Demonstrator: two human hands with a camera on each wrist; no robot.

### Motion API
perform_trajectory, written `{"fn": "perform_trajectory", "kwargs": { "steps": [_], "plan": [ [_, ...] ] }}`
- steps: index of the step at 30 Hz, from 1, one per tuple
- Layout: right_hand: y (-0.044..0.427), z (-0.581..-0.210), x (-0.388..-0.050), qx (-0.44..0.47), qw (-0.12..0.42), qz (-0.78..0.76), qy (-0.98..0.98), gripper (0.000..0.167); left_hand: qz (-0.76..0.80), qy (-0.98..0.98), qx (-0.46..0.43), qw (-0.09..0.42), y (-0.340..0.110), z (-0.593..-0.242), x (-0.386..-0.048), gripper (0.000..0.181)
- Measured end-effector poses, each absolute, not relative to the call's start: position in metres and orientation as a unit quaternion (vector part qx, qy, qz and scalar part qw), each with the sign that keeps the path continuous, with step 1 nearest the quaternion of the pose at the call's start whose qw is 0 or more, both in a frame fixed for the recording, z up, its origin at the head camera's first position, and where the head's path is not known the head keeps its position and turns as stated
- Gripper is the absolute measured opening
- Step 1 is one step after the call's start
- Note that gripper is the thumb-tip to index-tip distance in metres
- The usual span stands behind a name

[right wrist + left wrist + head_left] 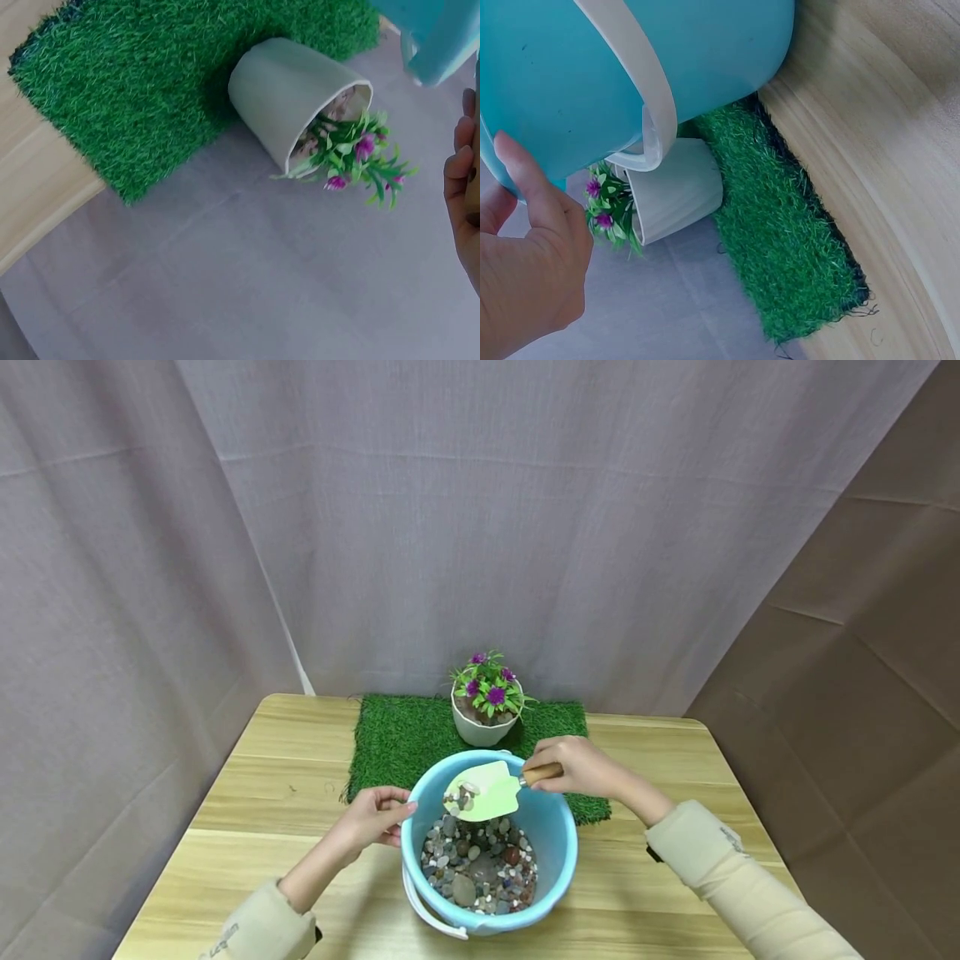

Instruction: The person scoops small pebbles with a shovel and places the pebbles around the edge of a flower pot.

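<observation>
My left hand (371, 820) pinches the rim of a light blue bucket (557, 839), thumb over the edge and fingers against the outside. In the left wrist view the bucket's blue wall (720, 52) and white carrying handle (634, 56) show beside that hand (540, 255). My right hand (579, 766) grips the wooden handle of a pale green trowel (497, 793). The blade is held over the bucket's opening, with a few small pebbles (463, 795) near its tip. Mixed pebbles (480, 868) cover the bucket's bottom. Only part of the right hand (463, 176) shows in the right wrist view.
Behind the bucket, a white pot (483, 731) with purple flowers (495, 695) stands on a green artificial grass mat (405, 727). The mat lies on a wooden table (285, 777). Grey curtains (525, 543) hang behind, and a brown one (862, 693) hangs at the right.
</observation>
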State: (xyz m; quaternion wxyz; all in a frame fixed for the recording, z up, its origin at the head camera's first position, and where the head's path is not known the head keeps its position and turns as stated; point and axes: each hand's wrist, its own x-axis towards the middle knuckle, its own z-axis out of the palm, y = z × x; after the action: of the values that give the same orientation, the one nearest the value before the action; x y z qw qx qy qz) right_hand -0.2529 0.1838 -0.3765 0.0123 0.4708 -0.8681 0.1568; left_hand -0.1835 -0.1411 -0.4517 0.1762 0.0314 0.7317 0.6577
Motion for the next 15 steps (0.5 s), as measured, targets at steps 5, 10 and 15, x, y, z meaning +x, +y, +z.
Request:
{"fn": "perform_trajectory", "kwargs": {
  "steps": [5, 10, 15],
  "plan": [
    [0.193, -0.373, -0.258, 0.477, 0.014, 0.185, -0.859, 0.022, 0.663, 0.726, 0.036, 0.179, -0.141, -0.452, -0.184, 0.041],
    [0.205, -0.371, -0.264, 0.468, 0.019, 0.205, -0.860, 0.021, 0.663, 0.726, 0.037, 0.179, -0.141, -0.452, -0.184, 0.041],
    [0.217, -0.366, -0.269, 0.431, 0.022, 0.205, -0.878, 0.021, 0.663, 0.726, 0.039, 0.180, -0.142, -0.452, -0.184, 0.041]
  ]
}}
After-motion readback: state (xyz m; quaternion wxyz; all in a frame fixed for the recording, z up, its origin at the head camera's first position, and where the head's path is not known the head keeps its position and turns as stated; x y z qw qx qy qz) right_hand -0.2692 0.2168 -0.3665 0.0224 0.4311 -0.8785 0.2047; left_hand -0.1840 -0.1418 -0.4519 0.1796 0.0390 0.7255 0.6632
